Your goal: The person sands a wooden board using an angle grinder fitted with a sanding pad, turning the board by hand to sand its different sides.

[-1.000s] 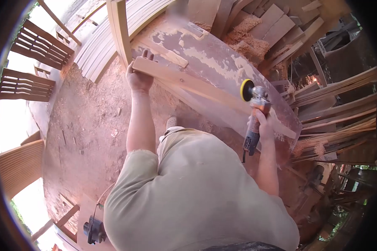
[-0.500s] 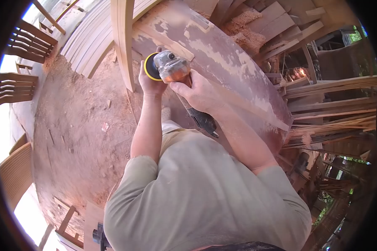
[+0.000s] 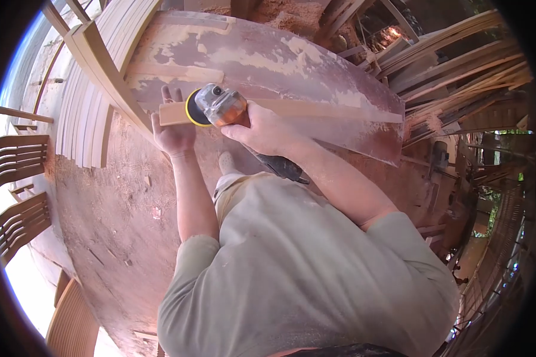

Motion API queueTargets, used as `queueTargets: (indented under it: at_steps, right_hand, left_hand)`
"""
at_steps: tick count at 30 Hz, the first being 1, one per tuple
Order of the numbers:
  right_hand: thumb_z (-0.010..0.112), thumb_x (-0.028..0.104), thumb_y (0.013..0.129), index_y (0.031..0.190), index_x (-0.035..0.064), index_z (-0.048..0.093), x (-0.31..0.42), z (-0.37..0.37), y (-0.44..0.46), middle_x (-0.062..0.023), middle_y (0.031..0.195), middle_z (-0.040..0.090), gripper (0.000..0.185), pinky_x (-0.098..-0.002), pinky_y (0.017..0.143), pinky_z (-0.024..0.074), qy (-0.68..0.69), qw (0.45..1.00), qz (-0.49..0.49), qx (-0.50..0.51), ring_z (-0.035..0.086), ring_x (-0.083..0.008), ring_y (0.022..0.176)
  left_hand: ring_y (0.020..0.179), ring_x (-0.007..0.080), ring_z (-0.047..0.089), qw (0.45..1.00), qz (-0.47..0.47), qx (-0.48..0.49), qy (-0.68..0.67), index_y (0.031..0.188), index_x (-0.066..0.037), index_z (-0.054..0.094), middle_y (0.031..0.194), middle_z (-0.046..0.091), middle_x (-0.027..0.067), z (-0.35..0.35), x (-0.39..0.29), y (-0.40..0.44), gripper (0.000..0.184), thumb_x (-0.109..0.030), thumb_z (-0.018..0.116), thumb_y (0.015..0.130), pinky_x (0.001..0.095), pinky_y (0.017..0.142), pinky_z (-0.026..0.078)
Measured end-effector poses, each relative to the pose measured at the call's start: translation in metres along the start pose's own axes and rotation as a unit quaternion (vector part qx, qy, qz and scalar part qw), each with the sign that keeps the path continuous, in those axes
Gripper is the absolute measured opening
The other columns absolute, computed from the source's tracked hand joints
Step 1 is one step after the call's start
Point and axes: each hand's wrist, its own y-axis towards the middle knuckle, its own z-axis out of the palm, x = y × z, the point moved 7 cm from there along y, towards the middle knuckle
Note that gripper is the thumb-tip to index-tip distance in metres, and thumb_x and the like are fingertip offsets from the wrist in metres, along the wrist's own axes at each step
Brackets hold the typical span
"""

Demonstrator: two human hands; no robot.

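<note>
My right hand [image 3: 267, 127] is wrapped round the body of an angle grinder [image 3: 220, 102]. A round sanding pad with a yellow rim [image 3: 195, 108] is fitted to its head, and the dark rear end hangs below my right wrist. A narrow wooden strip [image 3: 315, 109] runs left to right behind the grinder, and the pad overlaps it near its left end. My left hand [image 3: 175, 135] is open, palm up, with fingers spread behind that end of the strip. Whether the palm bears the strip's weight I cannot tell.
A worn, dusty tabletop [image 3: 268, 71] lies ahead. Curved wooden pieces [image 3: 92, 119] are stacked at left, beside a tall curved board [image 3: 104, 71]. Slatted wooden parts [image 3: 18, 160] stand at far left. Long thin offcuts [image 3: 458, 77] pile up at right. Wood dust covers the floor [image 3: 119, 238].
The view has turned, so the table and stacks sit differently. My left hand has come out from beside the pad to its left, and the strip's left end now shows. The grinder stays in my right hand.
</note>
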Motion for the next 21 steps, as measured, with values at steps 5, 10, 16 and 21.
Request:
queueTargets:
  at_steps: [5,10,16,21]
  right_hand:
    - [0.069,0.036,0.084,0.118,-0.0048,0.056,-0.054,-0.029,-0.021,-0.0224,0.113,0.065,0.055,-0.0394,0.094,0.0465,0.015,0.999,0.032,-0.039,0.063,-0.0332,0.109]
    - [0.068,0.037,0.084,0.119,-0.0051,0.057,-0.099,-0.055,-0.044,-0.0233,0.111,0.066,0.056,-0.0402,0.093,0.0473,-0.02,0.993,0.069,-0.098,0.063,-0.0345,0.107]
    - [0.067,0.031,0.088,0.115,-0.0023,0.06,-0.15,-0.095,-0.063,-0.0171,0.105,0.068,0.044,-0.0369,0.089,0.0488,-0.021,0.985,0.109,-0.131,0.065,-0.027,0.099]
    - [0.069,0.039,0.083,0.115,-0.0039,0.061,-0.184,-0.131,-0.078,-0.0211,0.105,0.067,0.054,-0.0395,0.09,0.0488,0.0,0.982,0.127,-0.14,0.065,-0.0316,0.101]
  left_hand:
    - [0.146,0.0288,0.021,1.0,0.006,0.014,0.012,0.135,-0.004,0.049,0.157,0.028,0.003,-0.006,-0.004,0.006,0.054,-0.041,0.032,0.1,0.0486,0.119,0.014]
    - [0.146,0.0282,0.02,0.999,0.001,0.001,0.049,0.138,-0.007,0.048,0.158,0.027,0.0031,-0.001,-0.004,0.007,0.054,-0.042,0.03,0.1,0.0484,0.12,0.012]
    - [0.142,0.0293,0.029,0.965,-0.1,0.229,-0.082,0.139,-0.009,0.047,0.157,0.031,0.0044,-0.021,-0.011,0.011,0.059,-0.048,0.026,0.101,0.0496,0.119,0.016]
    - [0.125,0.031,0.047,0.987,-0.026,0.157,0.007,0.134,-0.006,0.052,0.149,0.042,0.0066,-0.027,-0.019,0.011,0.068,-0.055,0.02,0.1,0.0513,0.111,0.027]
